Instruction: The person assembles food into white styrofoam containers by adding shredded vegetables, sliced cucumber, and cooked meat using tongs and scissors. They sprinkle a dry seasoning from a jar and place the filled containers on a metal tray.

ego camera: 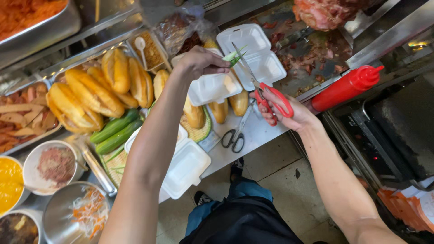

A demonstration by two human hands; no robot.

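My left hand [200, 62] pinches a bunch of green onion stalks [234, 56] above an open white foam box [244, 61]. My right hand [285, 110] grips red-handled scissors [262, 88], their open blades pointing up at the green stalks. The box's lid stands open at the back. Its front compartment lies under my left hand. Bread rolls [220, 110] sit just below the box on the counter.
Baguettes [104, 88] are piled at the left beside two cucumbers [115, 131]. Black-handled scissors [236, 134] lie on the counter. A second foam box [183, 165], a red squeeze bottle [346, 88], bowls of fillings [56, 165] and a meat spit [325, 12] surround the spot.
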